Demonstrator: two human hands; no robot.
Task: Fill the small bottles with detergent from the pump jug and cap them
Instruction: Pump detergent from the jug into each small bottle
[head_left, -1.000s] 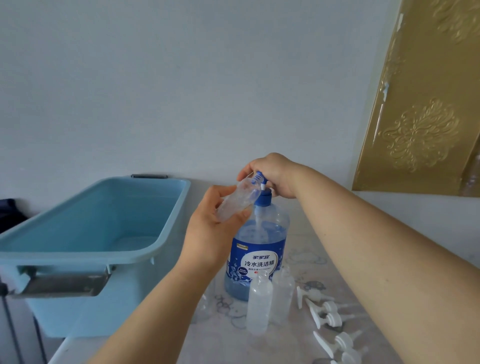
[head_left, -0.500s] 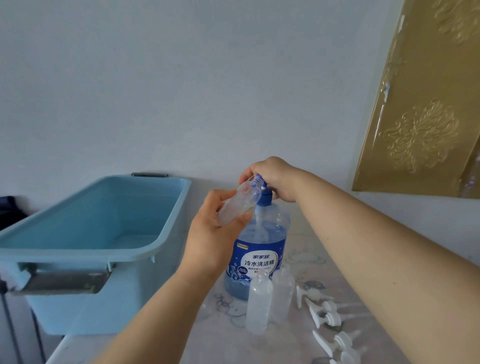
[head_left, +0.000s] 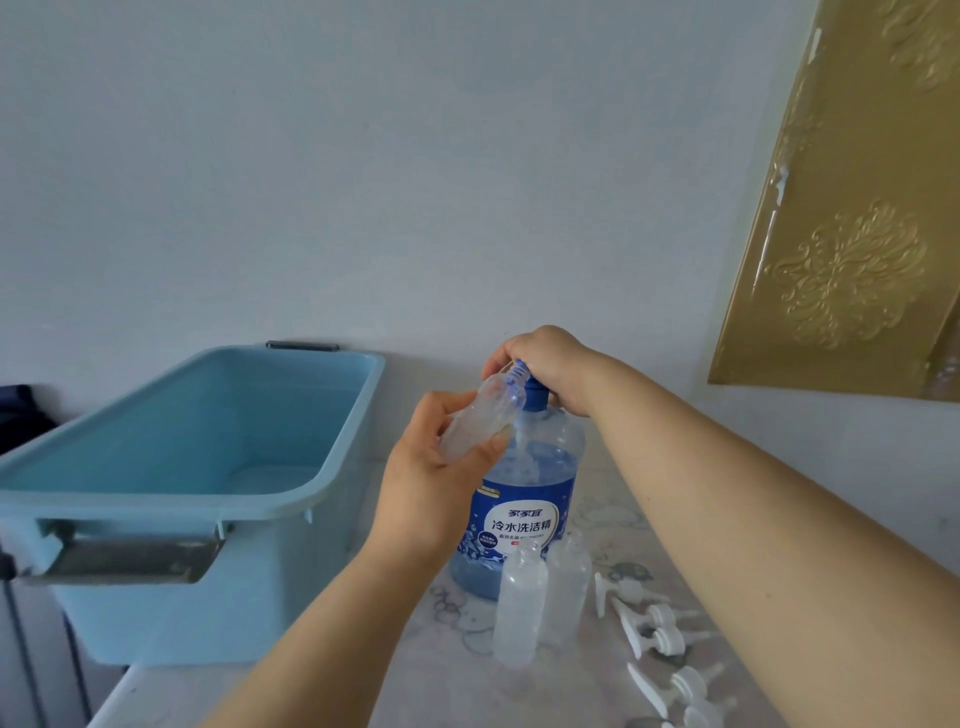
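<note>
- L hand (head_left: 436, 483) gripped a small clear bottle (head_left: 480, 415), thumb & fingers wrapped round its body, tilted w/ the threaded mouth up against the jug's pump spout
- R hand (head_left: 545, 369) sat on top of the pump head, fingers curled down over it; pump itself mostly hidden under the hand, only the blue collar (head_left: 535, 397) showed
- jug (head_left: 519, 499) stood upright on the table (head_left: 322, 691), blue liquid inside, blue label w/ white lettering facing the camera
- 2 more small bottles (head_left: 519, 605), uncapped, stood touching each other just in front of the jug; cannot tell how full they were
- white pump caps (head_left: 657, 631) lay loose on the table to the right of those bottles, several in a scatter toward the near edge
- light blue tub (head_left: 171, 587) sat left of the jug, near it but apart, metal handle on the near end
- gold embossed panel (head_left: 852, 218) leaned against the wall, upper right
</note>
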